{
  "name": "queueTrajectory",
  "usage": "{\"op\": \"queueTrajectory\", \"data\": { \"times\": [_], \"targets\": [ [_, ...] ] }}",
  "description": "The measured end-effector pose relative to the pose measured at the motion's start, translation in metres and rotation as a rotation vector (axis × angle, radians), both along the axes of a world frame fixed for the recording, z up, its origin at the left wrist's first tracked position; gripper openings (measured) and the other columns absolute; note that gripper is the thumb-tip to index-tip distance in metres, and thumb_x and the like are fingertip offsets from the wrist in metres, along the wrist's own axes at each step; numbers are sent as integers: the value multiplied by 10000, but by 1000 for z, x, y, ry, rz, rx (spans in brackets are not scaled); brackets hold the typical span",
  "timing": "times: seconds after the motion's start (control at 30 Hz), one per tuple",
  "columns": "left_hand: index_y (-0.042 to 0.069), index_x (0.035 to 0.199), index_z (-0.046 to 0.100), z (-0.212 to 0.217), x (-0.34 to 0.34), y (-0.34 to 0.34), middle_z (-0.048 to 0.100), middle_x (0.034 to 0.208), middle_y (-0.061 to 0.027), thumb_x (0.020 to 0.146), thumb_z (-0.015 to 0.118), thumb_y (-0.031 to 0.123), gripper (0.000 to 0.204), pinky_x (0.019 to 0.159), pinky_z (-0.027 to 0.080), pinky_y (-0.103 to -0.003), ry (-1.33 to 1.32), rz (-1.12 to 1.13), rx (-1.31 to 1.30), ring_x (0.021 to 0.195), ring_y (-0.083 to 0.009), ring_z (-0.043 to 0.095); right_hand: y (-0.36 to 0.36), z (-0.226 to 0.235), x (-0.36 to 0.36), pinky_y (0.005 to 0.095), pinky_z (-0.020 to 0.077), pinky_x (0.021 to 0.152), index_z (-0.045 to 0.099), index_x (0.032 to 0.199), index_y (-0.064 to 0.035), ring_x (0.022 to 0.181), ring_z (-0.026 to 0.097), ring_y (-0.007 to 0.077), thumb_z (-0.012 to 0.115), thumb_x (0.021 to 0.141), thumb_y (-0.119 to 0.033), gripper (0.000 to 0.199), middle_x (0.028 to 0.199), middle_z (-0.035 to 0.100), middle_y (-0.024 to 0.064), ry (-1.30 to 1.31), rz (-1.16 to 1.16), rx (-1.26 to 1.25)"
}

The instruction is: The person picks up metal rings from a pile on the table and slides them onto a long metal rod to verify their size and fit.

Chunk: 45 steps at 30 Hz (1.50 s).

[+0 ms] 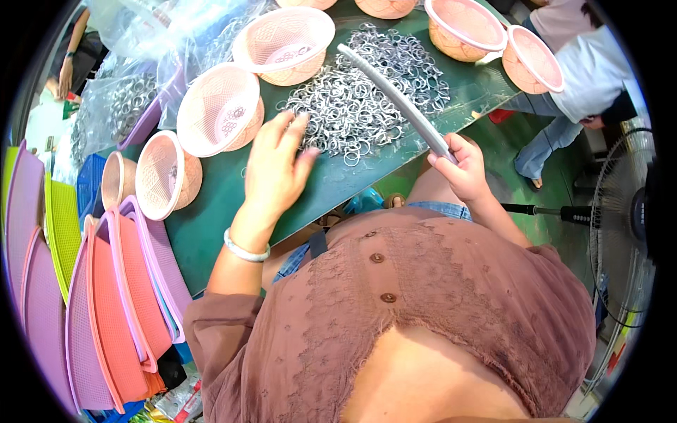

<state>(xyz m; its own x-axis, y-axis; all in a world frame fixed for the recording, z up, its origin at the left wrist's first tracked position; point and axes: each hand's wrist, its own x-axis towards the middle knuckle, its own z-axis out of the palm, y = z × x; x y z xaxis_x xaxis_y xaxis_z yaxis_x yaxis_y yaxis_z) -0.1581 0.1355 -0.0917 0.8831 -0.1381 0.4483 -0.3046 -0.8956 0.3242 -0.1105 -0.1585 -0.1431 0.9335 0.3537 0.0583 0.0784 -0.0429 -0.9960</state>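
Note:
A large heap of silver metal rings lies loose on the green table. My right hand is closed around the thick lower end of a long grey rod. The rod slants up and to the left over the heap, its narrow tip near the far side. At the left edge of the heap is my left hand, fingers stretched and thumb apart. Its fingertips are at the nearest rings; whether they touch any, I cannot tell. A pink basket with a few rings inside stands just beyond that hand.
More pink baskets ring the heap, some on the right. Clear plastic bags of rings are at the far left. Stacked purple, red and green baskets stand left. A fan and another person are on the right.

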Motion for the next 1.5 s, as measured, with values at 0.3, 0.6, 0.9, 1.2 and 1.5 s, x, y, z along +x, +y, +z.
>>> {"op": "queueTrajectory", "data": {
  "times": [0.3,0.6,0.9,1.2,1.5],
  "targets": [
    [110,1075,541,-8,6,-17,403,1272,-167,721,657,242,396,985,245,-501,214,-61,144,1168,-341,391,11,11,4,182,298,508,499,750,-48,589,364,12,611,769,-58,114,663,432,-60,72,-25,-26],
    [54,987,566,-4,-24,-3,408,1272,-165,658,668,173,365,987,244,-498,199,63,200,1162,-321,404,25,7,11,221,458,615,530,913,-6,724,571,99,569,819,-68,119,866,583,50,225,163,306],
    [38,1099,526,3,-13,-20,495,1147,-148,732,608,111,383,938,314,-459,100,-110,107,1073,-323,469,43,12,14,286,454,841,510,1092,29,963,561,164,546,838,-75,277,1086,559,100,311,199,509],
    [60,867,611,-3,85,-66,566,885,-137,753,599,182,168,659,460,-390,147,140,26,771,-316,567,31,14,16,257,468,730,531,1041,19,819,574,130,549,834,-92,235,963,585,70,256,198,455],
    [-9,818,566,1,91,-46,610,822,-82,803,541,37,55,701,464,-240,433,-112,-1342,752,-142,580,-19,29,16,223,387,527,561,825,-37,601,503,78,604,789,-95,81,682,547,-7,68,23,-77]
  ]
}}
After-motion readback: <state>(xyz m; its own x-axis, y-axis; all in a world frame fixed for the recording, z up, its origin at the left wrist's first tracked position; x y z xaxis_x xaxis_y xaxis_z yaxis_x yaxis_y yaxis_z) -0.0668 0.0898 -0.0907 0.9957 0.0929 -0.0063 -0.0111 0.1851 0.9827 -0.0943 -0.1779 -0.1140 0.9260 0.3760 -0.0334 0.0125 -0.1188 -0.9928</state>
